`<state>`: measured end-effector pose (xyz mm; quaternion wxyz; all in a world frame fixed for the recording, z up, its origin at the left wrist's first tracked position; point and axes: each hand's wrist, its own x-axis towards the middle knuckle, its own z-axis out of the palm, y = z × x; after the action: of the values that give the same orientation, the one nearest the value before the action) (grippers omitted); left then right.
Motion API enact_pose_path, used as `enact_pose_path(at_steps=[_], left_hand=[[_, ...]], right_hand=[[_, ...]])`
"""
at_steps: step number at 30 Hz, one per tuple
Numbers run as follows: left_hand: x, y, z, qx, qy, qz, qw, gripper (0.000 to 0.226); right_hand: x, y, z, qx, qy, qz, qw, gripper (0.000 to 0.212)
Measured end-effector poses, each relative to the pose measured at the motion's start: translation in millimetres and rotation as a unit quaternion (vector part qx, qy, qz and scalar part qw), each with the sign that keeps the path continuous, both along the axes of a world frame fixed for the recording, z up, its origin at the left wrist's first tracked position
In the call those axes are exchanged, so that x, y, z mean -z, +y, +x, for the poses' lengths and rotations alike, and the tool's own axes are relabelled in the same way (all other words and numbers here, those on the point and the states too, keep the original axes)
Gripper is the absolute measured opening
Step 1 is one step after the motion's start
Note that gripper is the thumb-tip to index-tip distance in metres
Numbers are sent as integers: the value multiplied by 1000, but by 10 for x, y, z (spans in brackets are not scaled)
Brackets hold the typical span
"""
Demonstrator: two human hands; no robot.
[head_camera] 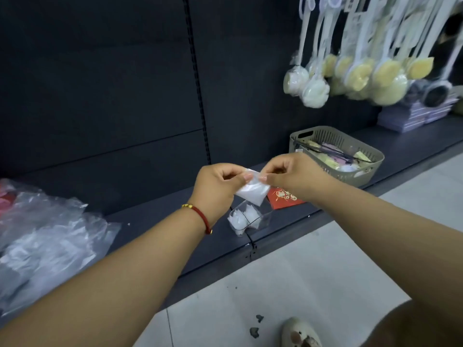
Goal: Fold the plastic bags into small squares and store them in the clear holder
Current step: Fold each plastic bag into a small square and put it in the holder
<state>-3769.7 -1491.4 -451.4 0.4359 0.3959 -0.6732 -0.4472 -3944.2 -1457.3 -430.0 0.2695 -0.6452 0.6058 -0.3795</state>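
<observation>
A small folded plastic bag (pixel 253 191), white and roughly square, hangs in the air between my hands. My left hand (pixel 215 186) pinches its upper left edge and my right hand (pixel 290 175) pinches its upper right corner. Directly below it on the dark shelf stands the clear holder (pixel 260 222), with folded white bags (pixel 239 217) inside. A heap of loose, unfolded clear plastic bags (pixel 47 244) lies on the shelf at the far left.
A red packet (pixel 284 197) lies on the shelf behind the holder. A beige slotted basket (pixel 335 156) with small items stands to the right. Sponges on white handles (pixel 360 73) hang above it. The tiled floor (pixel 313 271) runs along the shelf edge.
</observation>
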Motion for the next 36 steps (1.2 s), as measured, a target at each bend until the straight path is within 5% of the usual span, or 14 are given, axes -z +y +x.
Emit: enact_pose_path(at_steps=[5, 9, 15, 23, 26, 36], left_hand=[[318, -414, -214, -14, -108, -20, 994, 18], [749, -732, -295, 9, -258, 21, 966, 60], [1510, -1013, -401, 79, -436, 18, 896, 69], [2264, -1240, -667, 150, -560, -14, 815, 74], [2445, -1319, -755, 160, -586, -30, 794, 76], [2766, -1372, -751, 168, -607, -32, 776, 76]], right_hand=[[323, -493, -214, 74, 71, -12, 995, 10], [808, -876, -398, 163, 109, 27, 980, 11], [1521, -1257, -566, 223, 131, 101, 961, 14], [2342, -1622, -654, 240, 172, 170, 940, 20], [2613, -1718, -623, 252, 186, 130, 941, 34], [2975, -1790, -553, 299, 210, -130, 922, 15]])
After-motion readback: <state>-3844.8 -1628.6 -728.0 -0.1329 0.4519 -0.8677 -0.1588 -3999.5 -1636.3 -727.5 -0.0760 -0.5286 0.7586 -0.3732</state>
